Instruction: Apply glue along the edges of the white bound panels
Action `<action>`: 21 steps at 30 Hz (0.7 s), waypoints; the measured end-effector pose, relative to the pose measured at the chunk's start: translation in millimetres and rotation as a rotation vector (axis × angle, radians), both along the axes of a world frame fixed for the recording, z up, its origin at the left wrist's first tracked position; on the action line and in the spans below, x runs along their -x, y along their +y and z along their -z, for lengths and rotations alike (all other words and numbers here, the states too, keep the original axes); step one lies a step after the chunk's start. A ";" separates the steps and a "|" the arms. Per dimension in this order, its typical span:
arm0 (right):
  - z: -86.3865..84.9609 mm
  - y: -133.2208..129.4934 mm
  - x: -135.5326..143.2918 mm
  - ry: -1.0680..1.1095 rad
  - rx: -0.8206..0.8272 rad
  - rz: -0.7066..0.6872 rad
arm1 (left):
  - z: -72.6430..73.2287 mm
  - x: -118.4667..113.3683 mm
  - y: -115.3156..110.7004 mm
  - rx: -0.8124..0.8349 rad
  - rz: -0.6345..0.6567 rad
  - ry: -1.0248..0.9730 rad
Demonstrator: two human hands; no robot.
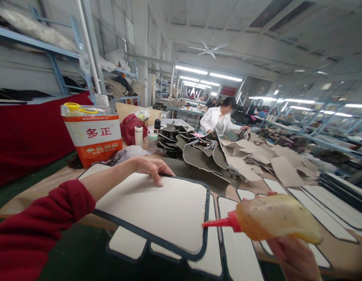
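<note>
The left hand (153,168) is gripping the far edge of a big white board (157,210) with a dark rim. Its thumb is lying on top, and its other fingers are reaching over the edge. A red sleeve (43,230) is covering part of the left arm. The right hand (296,251) is closing around a soft yellow bottle (277,216), which is lying sideways in its grip. The bottle's red tip (219,223) is pointing at the right side of the board, right by the dark rim. I cannot tell if it is touching. The board is sitting in front of the person, over some smaller white boards (239,238). More boards are lying on the brown table (345,253) to the right. Behind the board, a pile of gray pieces (203,160) is sitting. To the left, a big orange and white can (94,134) is standing near a white flask (138,136). Farther back, a person in a white jacket (217,121) is reaching toward some tan pieces (265,152).
</note>
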State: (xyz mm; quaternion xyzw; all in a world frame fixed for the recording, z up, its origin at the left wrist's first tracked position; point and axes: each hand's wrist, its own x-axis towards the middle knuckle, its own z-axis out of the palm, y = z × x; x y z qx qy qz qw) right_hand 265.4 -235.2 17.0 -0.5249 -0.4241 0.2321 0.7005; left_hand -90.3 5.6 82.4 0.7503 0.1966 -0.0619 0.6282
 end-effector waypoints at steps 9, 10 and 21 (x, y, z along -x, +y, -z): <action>9.3 -7.4 -4.5 0.151 0.063 0.029 | -0.4 0.2 -1.2 0.043 -0.021 -0.007; 11.0 -7.5 -6.5 0.121 0.069 0.045 | -0.5 0.2 -1.3 0.045 -0.019 -0.006; 31.3 -16.6 -14.8 -0.040 0.030 0.079 | 0.7 2.6 -0.4 0.050 -0.047 -0.019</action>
